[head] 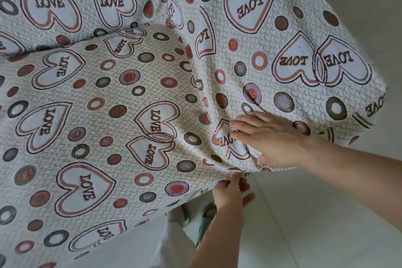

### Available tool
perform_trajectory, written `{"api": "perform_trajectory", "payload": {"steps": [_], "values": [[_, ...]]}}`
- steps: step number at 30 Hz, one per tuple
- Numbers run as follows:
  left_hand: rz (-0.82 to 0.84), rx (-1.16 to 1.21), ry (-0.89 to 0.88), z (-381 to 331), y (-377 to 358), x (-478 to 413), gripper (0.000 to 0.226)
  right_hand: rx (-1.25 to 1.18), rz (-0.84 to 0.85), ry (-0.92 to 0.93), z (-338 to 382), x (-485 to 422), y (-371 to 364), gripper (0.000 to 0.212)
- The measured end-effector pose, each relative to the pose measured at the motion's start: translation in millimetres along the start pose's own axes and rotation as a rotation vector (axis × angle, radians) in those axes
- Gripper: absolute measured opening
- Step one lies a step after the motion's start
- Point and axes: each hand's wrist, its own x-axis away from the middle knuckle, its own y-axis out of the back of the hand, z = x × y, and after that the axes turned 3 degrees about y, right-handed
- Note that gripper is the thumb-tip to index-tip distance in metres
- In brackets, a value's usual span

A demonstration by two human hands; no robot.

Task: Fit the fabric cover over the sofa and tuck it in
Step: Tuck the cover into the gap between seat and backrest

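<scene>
A white fabric cover [121,98] printed with LOVE hearts and coloured rings lies draped over the whole sofa, which is hidden under it. A fold of slack cloth runs down the middle towards the front edge. My right hand [267,137] lies flat on the cover near that edge, fingers together and pointing left, pressing the cloth. Just below it, my left hand [230,191] pinches the cover's lower hem where it hangs over the sofa front.
Pale tiled floor [326,213] spreads to the right and below the sofa. My legs in light trousers and a pale green slipper [205,217] stand right against the sofa front under my left hand.
</scene>
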Motion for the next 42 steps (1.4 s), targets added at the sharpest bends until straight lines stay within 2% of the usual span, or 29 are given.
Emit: {"api": "perform_trajectory", "payload": {"steps": [4,10,15,16,18,21,23,24,26,28,30,33,35,37,39,40,42], "values": [[-0.154,-0.157,-0.058,6.3,5.2,-11.4,0.021,0.005,-0.091,0.048,1.0,1.4,-4.6,0.083],[-0.207,-0.247,-0.039,-1.6,5.0,-29.5,0.022,0.024,-0.072,0.071,-3.1,6.2,-4.3,0.071],[-0.022,-0.302,0.066,-10.5,5.9,-4.8,0.033,0.046,-0.102,0.016,7.6,-11.9,8.2,0.056],[0.006,-0.319,0.025,-13.1,8.9,2.5,0.033,0.027,-0.108,0.018,7.4,-15.1,11.4,0.051],[0.011,-0.325,-0.220,-18.2,15.1,9.7,0.034,-0.001,-0.118,0.033,2.7,-18.5,15.6,0.048],[-0.078,-0.367,-0.743,-30.0,19.1,9.6,0.020,0.010,-0.094,0.035,-6.4,-24.5,14.9,0.063],[-0.070,-0.466,-0.932,-39.9,12.9,6.4,0.033,0.018,-0.071,0.019,-8.1,-32.5,15.2,0.071],[-0.053,-0.552,-0.967,-43.6,8.4,5.3,0.039,-0.004,-0.063,0.006,-8.3,-35.9,16.6,0.074],[-0.067,-0.723,-0.911,-50.4,-1.2,4.3,0.046,-0.017,-0.046,-0.008,-9.7,-41.7,20.2,0.073],[-0.033,-0.779,-0.816,-58.7,-10.0,3.8,0.046,0.054,-0.021,-0.014,-12.4,-46.6,20.8,0.055],[0.025,-0.868,-0.774,-70.9,-20.7,5.0,0.037,0.124,0.035,-0.029,-11.6,-51.5,20.7,0.039],[-0.005,-1.067,-0.739,-90.1,-29.7,0.2,0.032,0.153,0.119,-0.066,-7.5,-71.0,28.1,0.031],[0.063,-1.093,-0.769,-91.1,-20.6,-3.6,0.035,0.139,0.048,-0.043,-6.2,-77.0,32.1,0.032],[0.136,-1.086,-0.826,-82.9,-8.7,-2.4,0.043,0.171,-0.116,0.029,-11.4,-73.2,27.4,0.041],[0.050,-1.070,-0.994,-73.6,0.1,-10.3,0.047,0.252,-0.200,0.024,-20.3,-71.7,23.4,0.049],[0.041,-1.027,-1.004,-72.0,0.4,-8.4,0.050,0.278,-0.205,0.011,-25.6,-72.8,21.3,0.051],[-0.033,-1.085,-1.068,-71.4,-1.5,-2.3,0.055,0.288,-0.162,-0.014,-33.2,-76.4,23.8,0.059]]}}
